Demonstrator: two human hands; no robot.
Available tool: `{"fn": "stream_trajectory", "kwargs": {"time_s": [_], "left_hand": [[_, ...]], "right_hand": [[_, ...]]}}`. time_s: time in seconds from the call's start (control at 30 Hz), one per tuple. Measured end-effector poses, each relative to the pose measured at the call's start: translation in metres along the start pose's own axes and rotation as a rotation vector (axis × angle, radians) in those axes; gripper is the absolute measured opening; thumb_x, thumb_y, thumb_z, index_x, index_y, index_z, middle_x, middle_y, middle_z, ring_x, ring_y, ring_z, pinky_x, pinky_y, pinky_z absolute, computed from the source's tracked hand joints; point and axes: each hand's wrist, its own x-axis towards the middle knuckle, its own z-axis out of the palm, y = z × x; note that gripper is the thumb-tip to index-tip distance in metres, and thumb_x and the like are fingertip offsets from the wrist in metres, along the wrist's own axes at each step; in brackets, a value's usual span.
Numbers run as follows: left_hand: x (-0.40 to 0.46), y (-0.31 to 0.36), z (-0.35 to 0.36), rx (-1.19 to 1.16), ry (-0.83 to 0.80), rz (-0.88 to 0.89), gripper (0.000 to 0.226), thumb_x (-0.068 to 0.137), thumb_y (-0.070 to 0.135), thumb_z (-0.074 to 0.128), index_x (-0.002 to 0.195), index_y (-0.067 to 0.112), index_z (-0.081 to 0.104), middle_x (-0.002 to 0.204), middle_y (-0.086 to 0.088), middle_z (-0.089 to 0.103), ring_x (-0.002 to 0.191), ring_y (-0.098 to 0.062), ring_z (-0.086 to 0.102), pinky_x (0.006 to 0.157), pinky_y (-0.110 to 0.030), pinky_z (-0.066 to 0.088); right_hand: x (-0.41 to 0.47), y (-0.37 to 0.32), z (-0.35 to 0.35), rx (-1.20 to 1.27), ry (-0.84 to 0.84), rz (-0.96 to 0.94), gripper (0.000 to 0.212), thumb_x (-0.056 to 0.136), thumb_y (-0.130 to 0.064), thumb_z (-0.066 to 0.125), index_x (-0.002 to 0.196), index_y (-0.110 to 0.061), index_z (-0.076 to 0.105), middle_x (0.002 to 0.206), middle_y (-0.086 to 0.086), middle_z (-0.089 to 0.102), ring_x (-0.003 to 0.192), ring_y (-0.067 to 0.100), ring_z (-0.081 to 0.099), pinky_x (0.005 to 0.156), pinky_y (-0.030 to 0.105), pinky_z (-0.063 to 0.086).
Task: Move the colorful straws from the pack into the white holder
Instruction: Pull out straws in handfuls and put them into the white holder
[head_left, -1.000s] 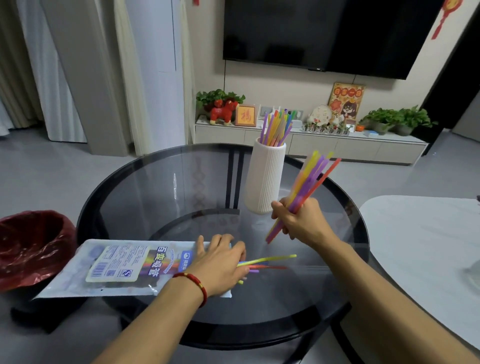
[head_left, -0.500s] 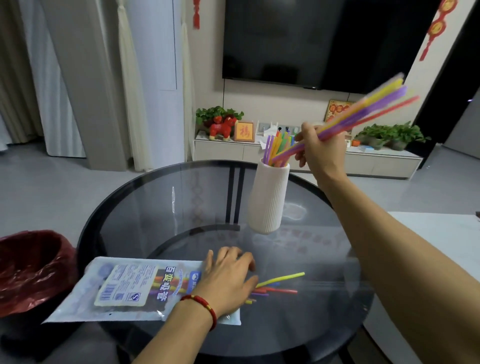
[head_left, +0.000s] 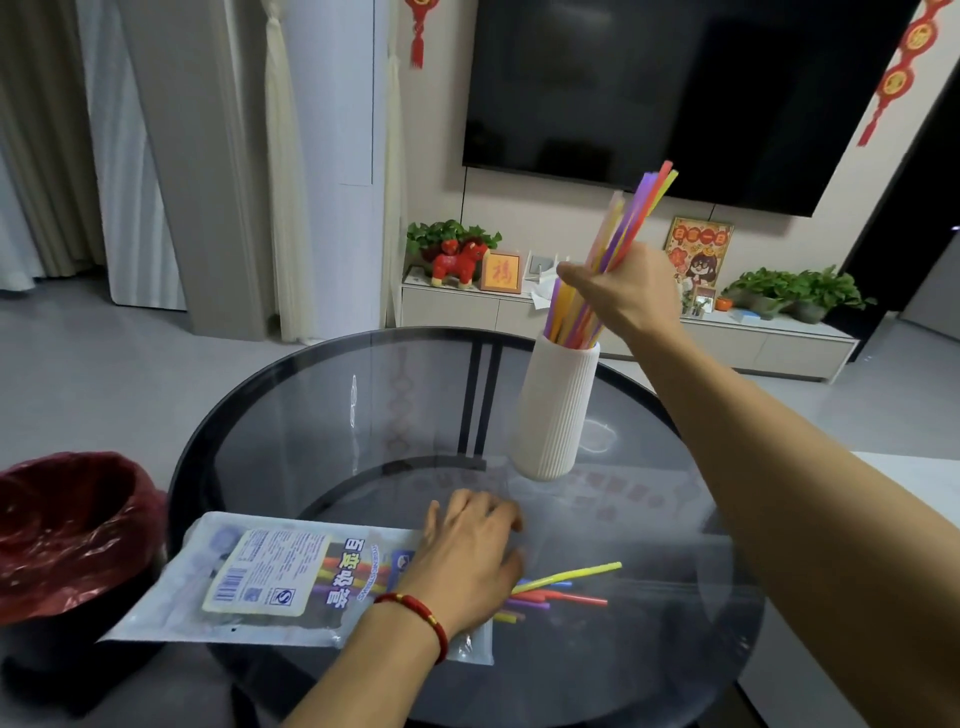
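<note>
Right hand (head_left: 631, 291) grips straw bunch (head_left: 626, 228), lower ends entering white holder (head_left: 558, 410). Left hand (head_left: 467, 556), fingers spread, presses pack (head_left: 270, 577). Loose straws (head_left: 561, 590) remain on table (head_left: 363, 415).

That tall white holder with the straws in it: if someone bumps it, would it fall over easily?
Possibly. The white holder is tall and narrow, standing upright on smooth glass table, so a sideways knock might tip or slide it. The straws look light and add little ballast. The right hand feeding a bundle in at a slant could nudge its rim; its weight cannot be judged.
</note>
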Motion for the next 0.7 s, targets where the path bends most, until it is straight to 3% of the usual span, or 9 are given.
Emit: {"fn": "stream_trajectory", "kwargs": {"time_s": [0.13, 0.27, 0.37, 0.47, 0.57, 0.63, 0.7], "left_hand": [[-0.002, 0.001, -0.002, 0.001, -0.013, -0.003, 0.032, 0.097, 0.033, 0.049, 0.128, 0.027, 0.050, 0.136, 0.003, 0.048, 0.135, -0.018, 0.030, 0.118, -0.052, 0.020], [-0.002, 0.001, -0.002, 0.007, -0.011, 0.004, 0.035, 0.097, 0.031, 0.049, 0.131, 0.026, 0.047, 0.136, 0.003, 0.048, 0.135, -0.018, 0.030, 0.117, -0.053, 0.021], [-0.002, 0.001, -0.001, 0.023, -0.014, 0.015, 0.034, 0.096, 0.030, 0.048, 0.130, 0.026, 0.047, 0.135, 0.003, 0.049, 0.133, -0.019, 0.031, 0.116, -0.052, 0.024], [-0.001, 0.002, -0.002, 0.030, -0.020, 0.015, 0.035, 0.095, 0.029, 0.048, 0.129, 0.026, 0.047, 0.133, 0.002, 0.049, 0.132, -0.020, 0.031, 0.115, -0.053, 0.024], [0.000, -0.001, -0.002, 0.036, -0.022, 0.015, 0.034, 0.094, 0.030, 0.049, 0.128, 0.027, 0.047, 0.132, 0.002, 0.050, 0.132, -0.020, 0.031, 0.115, -0.053, 0.025], [0.001, -0.003, -0.001, 0.054, -0.036, 0.013, 0.036, 0.093, 0.034, 0.049, 0.129, 0.028, 0.047, 0.133, 0.002, 0.048, 0.132, -0.021, 0.031, 0.115, -0.055, 0.024], [0.001, -0.005, 0.000, 0.073, -0.071, 0.001, 0.044, 0.091, 0.043, 0.050, 0.132, 0.030, 0.044, 0.138, 0.002, 0.043, 0.135, -0.023, 0.029, 0.116, -0.058, 0.018]], "right_hand": [[0.007, -0.002, -0.007, 0.069, 0.098, -0.002, 0.076, 0.079, -0.054, 0.082, 0.134, -0.008, 0.055, 0.127, 0.013, 0.059, 0.107, 0.025, 0.061, 0.095, 0.045, 0.058], [0.003, 0.002, -0.004, 0.183, 0.161, -0.224, 0.095, 0.084, -0.023, 0.086, 0.159, -0.016, 0.028, 0.155, 0.014, 0.046, 0.124, 0.023, 0.054, 0.104, 0.037, 0.049], [0.000, 0.009, 0.006, 0.008, 0.089, -0.376, 0.073, 0.101, -0.018, 0.065, 0.163, -0.020, 0.027, 0.163, 0.014, 0.042, 0.124, 0.031, 0.060, 0.096, 0.042, 0.052], [-0.006, 0.018, 0.013, -0.180, -0.082, -0.397, 0.046, 0.111, -0.029, 0.042, 0.154, -0.015, 0.048, 0.153, 0.015, 0.055, 0.130, 0.035, 0.058, 0.104, 0.053, 0.050], [-0.011, 0.023, 0.014, -0.217, -0.120, -0.395, 0.046, 0.110, -0.034, 0.042, 0.149, -0.012, 0.053, 0.158, 0.019, 0.049, 0.134, 0.042, 0.055, 0.105, 0.059, 0.049], [-0.011, 0.023, 0.013, -0.166, -0.073, -0.398, 0.054, 0.108, -0.034, 0.046, 0.158, -0.014, 0.040, 0.169, 0.017, 0.032, 0.139, 0.041, 0.052, 0.109, 0.059, 0.047], [-0.009, 0.025, 0.013, -0.206, -0.116, -0.435, 0.058, 0.107, -0.034, 0.046, 0.160, -0.012, 0.035, 0.170, 0.017, 0.031, 0.142, 0.037, 0.049, 0.113, 0.056, 0.042]]}}
